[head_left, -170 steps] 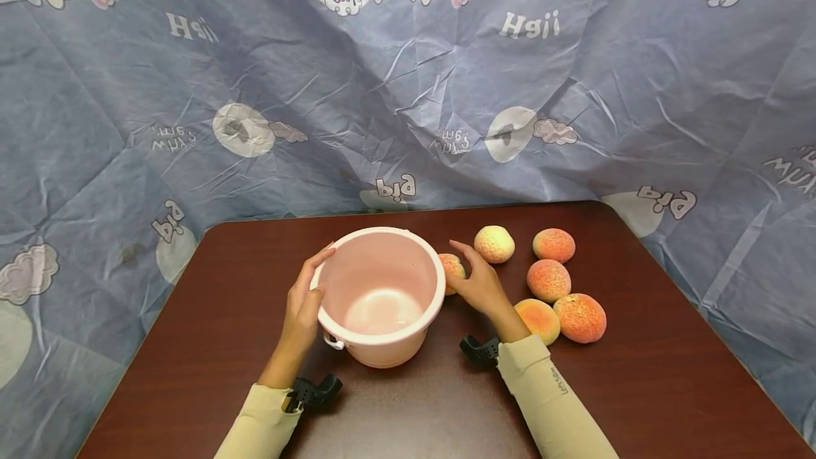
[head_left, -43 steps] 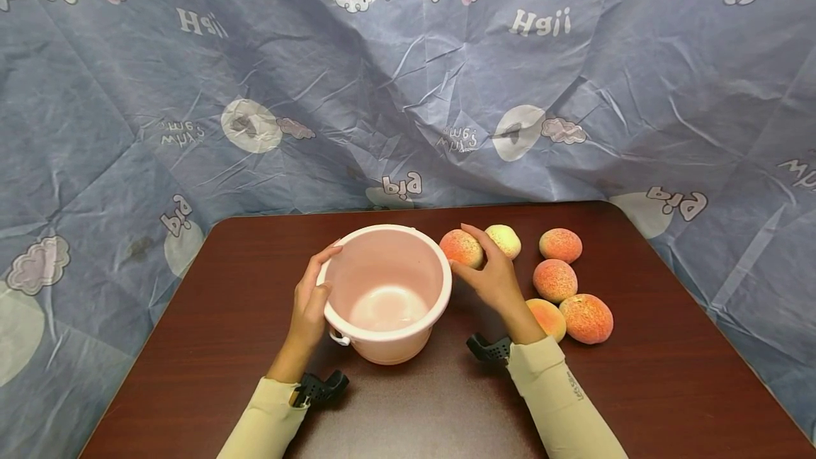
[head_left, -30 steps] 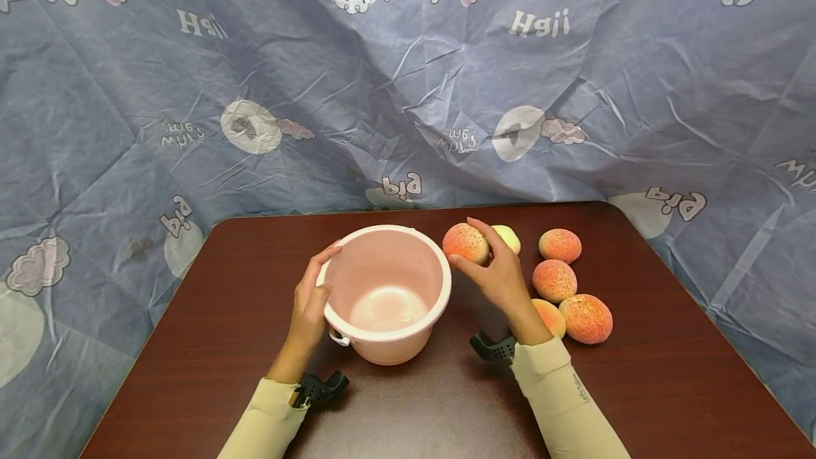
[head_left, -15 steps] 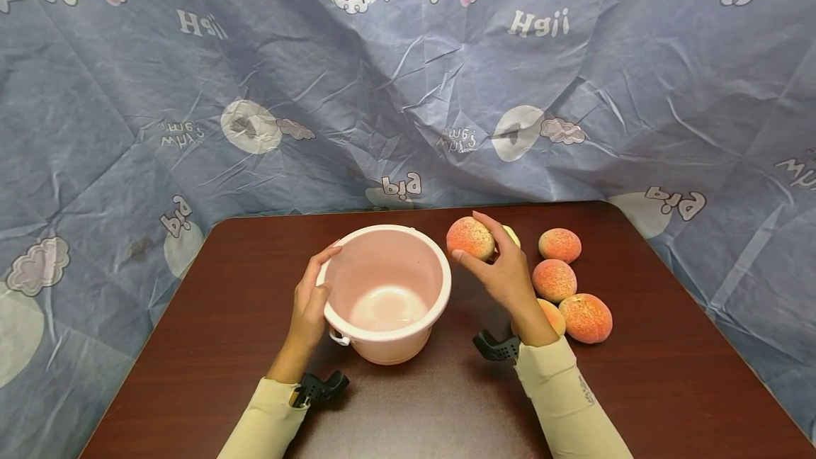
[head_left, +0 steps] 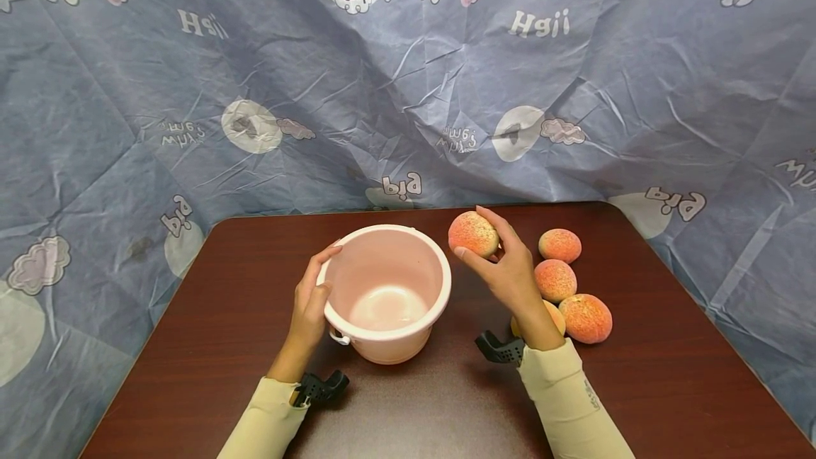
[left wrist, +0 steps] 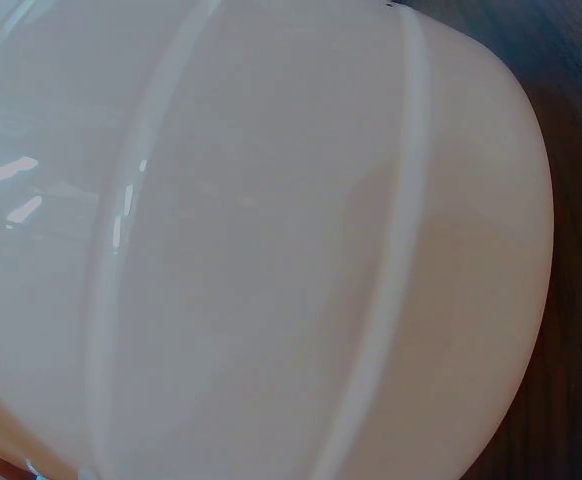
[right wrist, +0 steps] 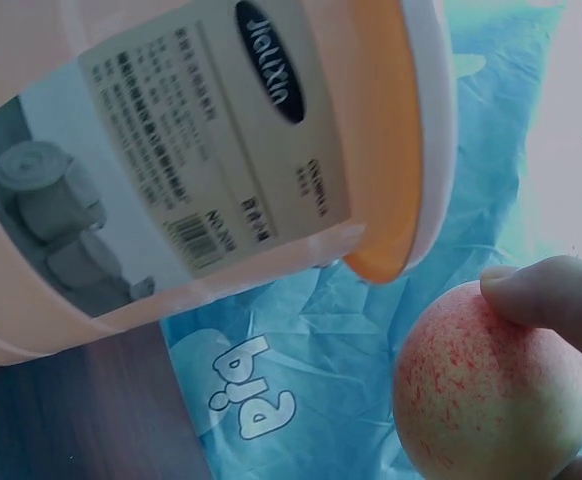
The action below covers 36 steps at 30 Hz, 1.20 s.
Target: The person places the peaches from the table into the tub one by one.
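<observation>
A pale pink bucket [head_left: 385, 353] stands left of the table's middle, its mouth tipped toward the head camera and its inside bare. My left hand [head_left: 309, 310] holds its left side at the rim; only the bucket's wall [left wrist: 261, 240] fills most of the left wrist view. To the right of the rim, my right hand [head_left: 510, 271] grips a red-and-yellow peach [head_left: 473, 234] between thumb and fingers. The right wrist view has this peach [right wrist: 486, 390] under the thumb, near the bucket's printed label [right wrist: 211, 140].
Several more peaches lie on the dark red-brown table [head_left: 663, 374] at the right: one at the back [head_left: 559, 246], others in front, one of them [head_left: 553, 317] partly behind the right wrist. A blue patterned cloth [head_left: 357, 91] hangs beyond the table's far edge.
My right hand has taken the peach from beside the bucket and moved it up and slightly right. The pale yellow peach is now hidden behind that hand. Left hand and bucket stay put.
</observation>
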{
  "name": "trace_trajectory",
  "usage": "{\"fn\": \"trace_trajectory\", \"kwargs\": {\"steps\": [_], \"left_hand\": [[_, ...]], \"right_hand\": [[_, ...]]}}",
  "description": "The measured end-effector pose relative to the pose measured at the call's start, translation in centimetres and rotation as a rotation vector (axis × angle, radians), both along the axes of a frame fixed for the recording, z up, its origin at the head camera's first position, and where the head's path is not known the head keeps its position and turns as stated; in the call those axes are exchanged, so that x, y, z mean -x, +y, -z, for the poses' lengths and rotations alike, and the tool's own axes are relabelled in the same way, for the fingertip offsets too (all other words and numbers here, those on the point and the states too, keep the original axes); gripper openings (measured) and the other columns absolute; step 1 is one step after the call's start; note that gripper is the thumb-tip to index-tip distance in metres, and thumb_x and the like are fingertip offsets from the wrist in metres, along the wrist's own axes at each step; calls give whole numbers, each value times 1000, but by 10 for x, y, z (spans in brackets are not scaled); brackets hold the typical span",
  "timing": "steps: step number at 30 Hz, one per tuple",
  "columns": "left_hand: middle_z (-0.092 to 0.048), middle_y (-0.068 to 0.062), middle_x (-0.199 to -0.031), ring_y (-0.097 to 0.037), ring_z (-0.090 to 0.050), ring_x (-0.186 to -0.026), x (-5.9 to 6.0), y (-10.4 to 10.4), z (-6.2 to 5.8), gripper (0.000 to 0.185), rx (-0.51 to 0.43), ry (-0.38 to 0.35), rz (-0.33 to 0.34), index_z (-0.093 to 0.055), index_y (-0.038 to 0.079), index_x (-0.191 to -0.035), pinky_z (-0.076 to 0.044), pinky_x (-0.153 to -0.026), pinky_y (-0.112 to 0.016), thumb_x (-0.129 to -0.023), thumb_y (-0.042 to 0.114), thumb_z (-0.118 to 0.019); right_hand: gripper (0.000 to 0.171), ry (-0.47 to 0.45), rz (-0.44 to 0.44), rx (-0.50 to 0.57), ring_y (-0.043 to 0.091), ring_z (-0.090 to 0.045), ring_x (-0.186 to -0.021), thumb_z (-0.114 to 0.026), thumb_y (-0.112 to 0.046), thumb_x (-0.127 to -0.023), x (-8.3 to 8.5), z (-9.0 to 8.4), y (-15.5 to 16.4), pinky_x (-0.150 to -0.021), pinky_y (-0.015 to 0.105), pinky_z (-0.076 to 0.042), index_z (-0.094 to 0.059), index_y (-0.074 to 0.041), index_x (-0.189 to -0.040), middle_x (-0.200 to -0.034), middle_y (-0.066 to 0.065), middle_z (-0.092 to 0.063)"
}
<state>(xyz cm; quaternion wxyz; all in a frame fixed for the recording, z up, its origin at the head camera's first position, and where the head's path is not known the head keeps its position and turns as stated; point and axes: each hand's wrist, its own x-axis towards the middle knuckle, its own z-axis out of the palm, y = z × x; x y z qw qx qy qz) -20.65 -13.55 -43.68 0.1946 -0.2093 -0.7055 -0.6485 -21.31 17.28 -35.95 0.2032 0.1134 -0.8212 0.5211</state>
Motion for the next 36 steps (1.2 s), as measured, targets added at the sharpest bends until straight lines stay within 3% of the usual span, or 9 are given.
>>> {"fn": "trace_trajectory", "kwargs": {"steps": [7,15,36], "left_hand": [[-47,-5,-145,-23,-47,-129,0,-1,1,59,3,5,-8,-51,9,-137,-45,-96,-29,-81,1,-34],[-47,-5,-145,-22,-45,-132,0,1,-1,58,4,2,-18,-52,8,-136,-40,-101,-25,-81,2,-35],[-47,-6,-145,-23,-45,-131,0,-1,1,58,-4,0,-6,-51,7,-137,-42,-99,-28,-82,0,-34]], "right_hand": [[68,20,-35,47,24,-58,-104,-76,-5,-79,-15,-19,-8,-77,16,-49,-48,-6,-141,-135,15,-53],[68,42,-65,76,22,-58,-102,-77,-6,-79,-19,-23,-10,-77,16,-50,-48,-8,-140,-134,13,-53],[68,77,-112,82,19,-57,-106,-77,-4,-78,-27,-30,-17,-83,17,-49,-49,-6,-140,-135,12,-52]]}}
